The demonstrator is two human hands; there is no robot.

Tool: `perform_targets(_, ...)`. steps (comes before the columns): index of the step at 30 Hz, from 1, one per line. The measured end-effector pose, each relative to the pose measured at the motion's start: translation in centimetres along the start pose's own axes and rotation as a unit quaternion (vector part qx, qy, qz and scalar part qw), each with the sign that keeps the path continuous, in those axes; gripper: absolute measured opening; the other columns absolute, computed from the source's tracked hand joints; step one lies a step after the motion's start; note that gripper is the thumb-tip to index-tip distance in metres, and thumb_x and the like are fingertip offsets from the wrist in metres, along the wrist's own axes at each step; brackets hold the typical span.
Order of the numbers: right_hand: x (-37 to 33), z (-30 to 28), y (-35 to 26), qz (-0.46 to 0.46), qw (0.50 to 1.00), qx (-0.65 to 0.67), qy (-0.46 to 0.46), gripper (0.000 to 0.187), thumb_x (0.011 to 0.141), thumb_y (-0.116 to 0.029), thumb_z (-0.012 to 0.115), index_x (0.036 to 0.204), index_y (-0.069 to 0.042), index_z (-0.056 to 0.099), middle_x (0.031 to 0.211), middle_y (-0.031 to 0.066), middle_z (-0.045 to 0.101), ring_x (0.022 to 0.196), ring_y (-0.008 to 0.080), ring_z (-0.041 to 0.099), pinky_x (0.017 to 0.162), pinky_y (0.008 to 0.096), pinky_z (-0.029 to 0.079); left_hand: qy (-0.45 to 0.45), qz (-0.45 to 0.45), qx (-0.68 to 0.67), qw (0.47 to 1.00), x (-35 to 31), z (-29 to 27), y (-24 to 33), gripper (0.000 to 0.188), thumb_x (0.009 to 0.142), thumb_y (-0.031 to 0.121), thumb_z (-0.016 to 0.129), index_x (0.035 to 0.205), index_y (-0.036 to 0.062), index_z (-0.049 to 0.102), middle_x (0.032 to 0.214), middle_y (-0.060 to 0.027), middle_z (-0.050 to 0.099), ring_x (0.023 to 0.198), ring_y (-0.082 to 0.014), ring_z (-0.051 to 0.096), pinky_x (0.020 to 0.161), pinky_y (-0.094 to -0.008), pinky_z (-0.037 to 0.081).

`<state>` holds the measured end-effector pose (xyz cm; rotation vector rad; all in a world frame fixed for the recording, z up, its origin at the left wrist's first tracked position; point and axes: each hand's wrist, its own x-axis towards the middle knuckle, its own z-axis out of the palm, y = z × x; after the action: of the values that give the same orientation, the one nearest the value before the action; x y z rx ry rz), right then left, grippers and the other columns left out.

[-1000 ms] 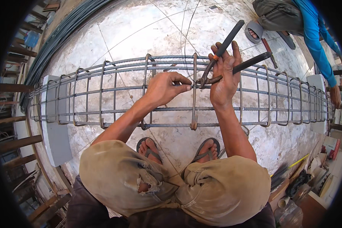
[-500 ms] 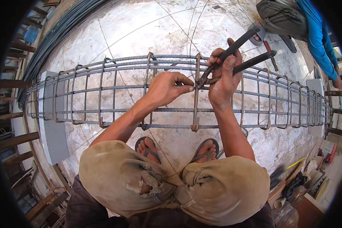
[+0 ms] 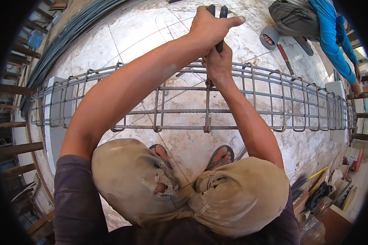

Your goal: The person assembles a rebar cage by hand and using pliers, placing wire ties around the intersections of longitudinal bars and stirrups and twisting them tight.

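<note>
My left hand (image 3: 210, 27) is closed round the black handles of the end-cutting nippers (image 3: 223, 12), its thumb sticking out to the right. Lower on the same tool, my right hand (image 3: 219, 67) wraps the handles near the head. Its jaws sit mostly behind my right hand, against the top of a stirrup (image 3: 207, 107) in the middle of a rebar cage (image 3: 180, 111). Whether wire is between the jaws I cannot make out. The cage runs left to right in front of my knees, and both forearms reach over it.
Grey blocks (image 3: 56, 141) (image 3: 336, 92) stand at the cage's two ends. A bundle of steel rods (image 3: 67, 47) lies far left. At far right a person in a blue sleeve (image 3: 329, 34) crouches; red-handled pliers (image 3: 285, 59) lie nearby. Assorted clutter (image 3: 321, 192) fills the lower right.
My left hand has left the wire at the stirrup and taken hold of the nippers' handles. The handles have swung from pointing right to pointing away from me, nearly together.
</note>
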<state>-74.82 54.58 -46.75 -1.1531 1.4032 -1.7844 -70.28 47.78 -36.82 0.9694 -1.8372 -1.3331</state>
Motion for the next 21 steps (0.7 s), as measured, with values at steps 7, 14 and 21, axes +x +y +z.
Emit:
perform_targets(7,-1.4,-3.2,-3.8,-0.003,0.978,-0.157,-0.134,0.037,0.094,-0.016,0.074,0.121,0.003,0.057,0.095,0.0108,0.071,0.083,0.0153,0.065,0.074,0.0313,0.051,-0.167,0.068,-0.143,0.973,-2.3,-2.9,-0.2,0.056,0.101,0.052,0.064,0.128,0.0034,0.065,0.098,-0.0082,0.073,0.109,-0.0235,0.069,0.096,-0.0361,0.054)
perform_targets(14,0.5,-3.0,-3.7,0.164,0.964,0.129,-0.162,0.019,0.088,-0.014,0.079,0.079,-0.002,0.068,0.06,0.005,0.062,0.047,0.012,0.057,0.046,0.0271,0.045,-0.264,0.114,-0.188,0.939,-0.7,-3.2,0.7,0.055,0.105,0.05,0.057,0.138,0.0062,0.063,0.11,-0.0096,0.075,0.121,-0.0247,0.067,0.098,-0.0429,0.056)
perform_targets(21,0.7,-0.7,-2.0,0.108,0.993,0.034,-0.018,0.02,0.092,-0.007,0.072,0.077,0.002,0.063,0.061,0.0076,0.062,0.047,0.0142,0.058,0.042,0.0314,0.044,0.17,0.048,0.064,0.982,-1.3,1.8,0.8,0.108,0.077,0.02,0.087,0.16,0.0045,0.021,0.12,-0.0213,0.056,0.112,-0.0314,0.061,0.097,-0.044,0.054)
